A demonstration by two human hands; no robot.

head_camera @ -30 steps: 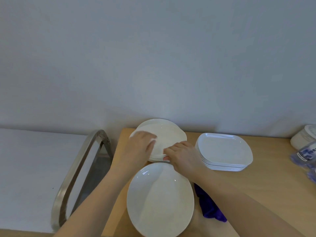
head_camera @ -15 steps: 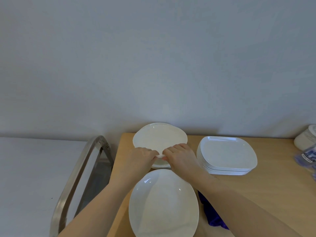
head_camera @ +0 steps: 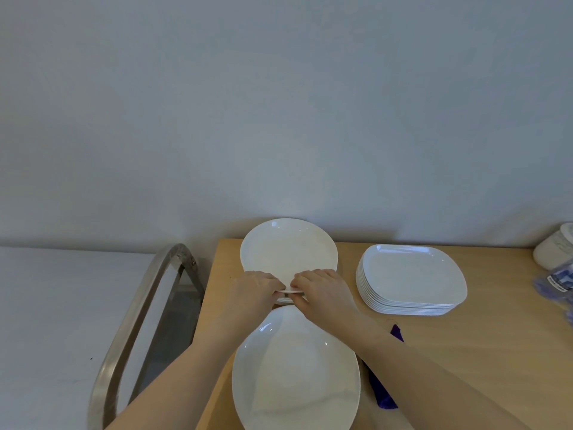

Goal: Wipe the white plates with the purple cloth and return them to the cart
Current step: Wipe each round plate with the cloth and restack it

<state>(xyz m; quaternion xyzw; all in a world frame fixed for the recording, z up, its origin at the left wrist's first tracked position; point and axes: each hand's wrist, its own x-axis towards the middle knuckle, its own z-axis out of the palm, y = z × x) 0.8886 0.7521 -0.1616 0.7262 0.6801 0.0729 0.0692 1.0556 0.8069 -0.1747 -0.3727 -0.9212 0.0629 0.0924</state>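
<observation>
While both hands pinch the near rim of the top round plate (head_camera: 288, 249) on its stack, left hand (head_camera: 252, 290) and right hand (head_camera: 324, 290) nearly touch; purple cloth (head_camera: 383, 389) lies under the right forearm.

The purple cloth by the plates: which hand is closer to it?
Right. The right hand is on the purple cloth's side, its forearm passing over it; the left hand is further left. Both pinch the rim of the round plate stack, neither touching the cloth.
</observation>
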